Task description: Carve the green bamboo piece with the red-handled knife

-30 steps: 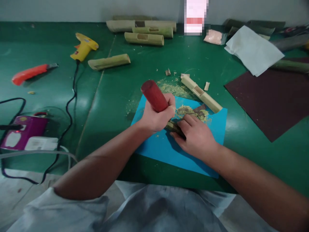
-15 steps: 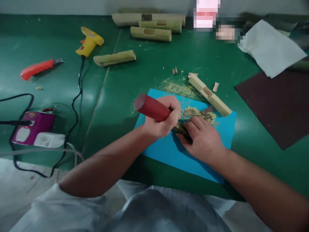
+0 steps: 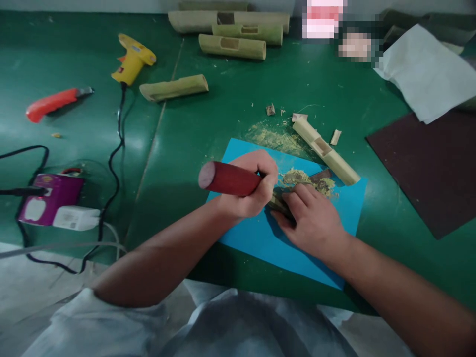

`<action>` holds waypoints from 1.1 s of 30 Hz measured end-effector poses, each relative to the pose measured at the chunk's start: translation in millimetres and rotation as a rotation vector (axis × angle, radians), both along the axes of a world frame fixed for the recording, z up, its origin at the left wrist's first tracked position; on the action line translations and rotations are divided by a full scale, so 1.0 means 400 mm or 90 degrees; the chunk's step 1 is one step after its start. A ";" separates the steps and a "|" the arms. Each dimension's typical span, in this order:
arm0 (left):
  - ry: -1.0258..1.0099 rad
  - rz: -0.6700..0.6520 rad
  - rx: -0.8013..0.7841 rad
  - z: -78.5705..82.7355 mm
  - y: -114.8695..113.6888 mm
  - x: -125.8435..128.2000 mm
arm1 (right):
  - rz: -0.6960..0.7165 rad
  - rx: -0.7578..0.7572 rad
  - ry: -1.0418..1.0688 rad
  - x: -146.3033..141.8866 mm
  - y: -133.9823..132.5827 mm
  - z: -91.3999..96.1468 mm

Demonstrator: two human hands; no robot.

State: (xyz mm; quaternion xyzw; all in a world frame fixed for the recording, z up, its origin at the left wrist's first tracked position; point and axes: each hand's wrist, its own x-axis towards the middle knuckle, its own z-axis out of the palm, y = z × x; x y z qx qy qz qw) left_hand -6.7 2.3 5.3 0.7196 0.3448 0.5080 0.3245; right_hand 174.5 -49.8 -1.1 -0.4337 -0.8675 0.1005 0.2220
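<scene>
My left hand (image 3: 266, 191) is wrapped round a tool with a thick red handle (image 3: 232, 178). The butt of the handle points left, and the working end is hidden by my fingers. Close beside it, my right hand (image 3: 318, 213) grips a short bamboo piece (image 3: 277, 201) down against a blue sheet (image 3: 256, 233); most of that piece is covered by the hand. Pale shavings (image 3: 296, 177) and a dark flat scrap (image 3: 320, 176) lie just beyond my right fingers. A bamboo tube with a cut-out window (image 3: 340, 166) rests across the sheet's far edge.
Several cut bamboo tubes (image 3: 243, 48) lie at the back of the green table. On the left are a yellow glue gun (image 3: 132, 64), a red-handled cutter (image 3: 54, 104) and a purple power box (image 3: 70, 187) with cables. White paper (image 3: 427, 74) overlaps a dark board (image 3: 424, 173) on the right.
The red handle's butt has swung down and slightly left, so the handle lies nearer level. My right hand keeps its hold on the bamboo piece. The whole view has shifted slightly.
</scene>
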 end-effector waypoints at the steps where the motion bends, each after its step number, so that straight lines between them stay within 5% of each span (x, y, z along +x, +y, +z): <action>1: -0.011 0.000 -0.001 0.001 0.000 0.000 | 0.000 0.002 -0.001 0.000 0.000 0.001; 16: 0.105 -0.054 -0.022 0.020 0.006 -0.011 | 0.008 -0.009 0.002 0.003 0.005 -0.003; 22: 0.057 -0.054 0.040 0.028 0.003 0.002 | 0.012 -0.027 -0.013 0.003 0.008 -0.005; 29: 0.007 0.078 -0.005 -0.008 -0.010 0.012 | 0.005 -0.058 -0.035 0.002 0.010 0.002; 33: 0.008 0.081 -0.004 -0.016 -0.007 0.012 | 0.005 -0.049 -0.035 0.003 0.010 0.000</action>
